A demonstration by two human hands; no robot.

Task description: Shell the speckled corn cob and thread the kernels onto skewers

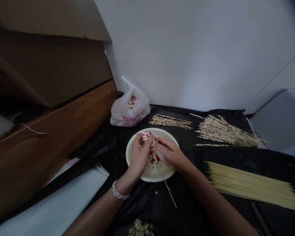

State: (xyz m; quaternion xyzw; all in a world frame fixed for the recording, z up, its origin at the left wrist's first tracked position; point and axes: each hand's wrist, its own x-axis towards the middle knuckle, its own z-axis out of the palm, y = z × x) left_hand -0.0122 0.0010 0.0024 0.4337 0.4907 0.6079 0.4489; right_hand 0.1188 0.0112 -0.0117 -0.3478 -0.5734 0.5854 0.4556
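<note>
Both hands meet over a white bowl [129, 156]. My left hand [140, 154] is closed, its thumb and fingers gripping a red-and-white clump [146, 135] that looks studded with small kernel-like pieces. From the other side, my right hand [170, 151] pinches at the same clump with thumb and fingertips; exactly what its fingertips hold is partly hidden. Loose pale and dark red pieces [154, 160] lie in the bowl below. A thin wooden skewer [170, 193] leans out over the bowl's near rim, its upper end hard to make out.
Behind the bowl stands a white plastic bag [131, 109]. Threaded skewers lie in a small bunch [167, 121] and a larger pile [218, 131]. Bare skewers [250, 185] lie at the right on black plastic sheeting [147, 209]. A pale heap [140, 228] sits at the near edge.
</note>
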